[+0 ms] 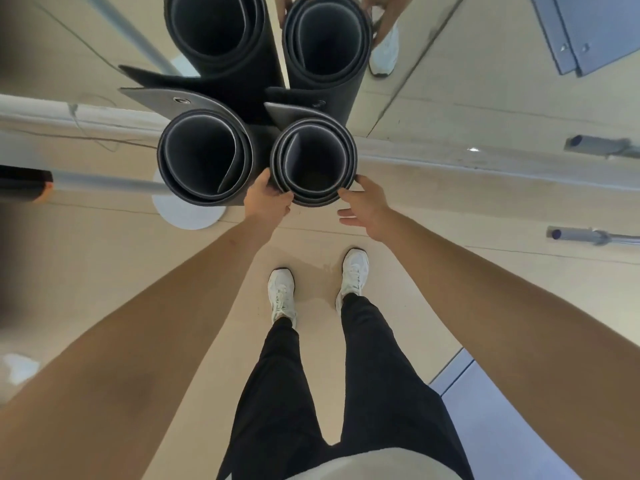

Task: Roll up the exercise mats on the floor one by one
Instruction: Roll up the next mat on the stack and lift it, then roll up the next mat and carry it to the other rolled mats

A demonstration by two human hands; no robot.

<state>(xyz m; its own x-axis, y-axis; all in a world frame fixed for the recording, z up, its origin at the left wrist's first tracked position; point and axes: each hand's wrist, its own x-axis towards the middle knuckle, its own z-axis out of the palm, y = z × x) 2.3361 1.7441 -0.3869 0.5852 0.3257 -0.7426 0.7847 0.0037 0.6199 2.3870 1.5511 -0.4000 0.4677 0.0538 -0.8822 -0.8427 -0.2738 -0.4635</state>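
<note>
Seen from the head camera looking straight down, two dark rolled mats stand on end on the pale floor (145, 278), side by side and touching, both against a mirror (450, 81) that repeats them. The right mat (311, 157) is the one being handled: it is wound in several layers around a hollow core, and its loose outer end juts out toward the mirror with a metal eyelet (320, 103) in it. The left hand (268, 199) grips the near-left part of this mat's top rim, with the thumb up along the outer wall and the fingers (285, 195) curled at the edge. The right hand (363, 206) is at the near-right side, its fingers loose and spread; the thumb and forefinger touch the rim and the other fingers hang free, holding nothing. The left mat (204, 157) is rolled more loosely and no hand touches it. Just behind it on the near side is a white round base (188, 213) with a pale pole running off to the left. The person's white shoes (282, 296) stand a little short of the mats. A blue-grey pad (502, 410) lies flat on the floor at the lower right, and two metal bar ends (588, 235) show at the right edge.
</note>
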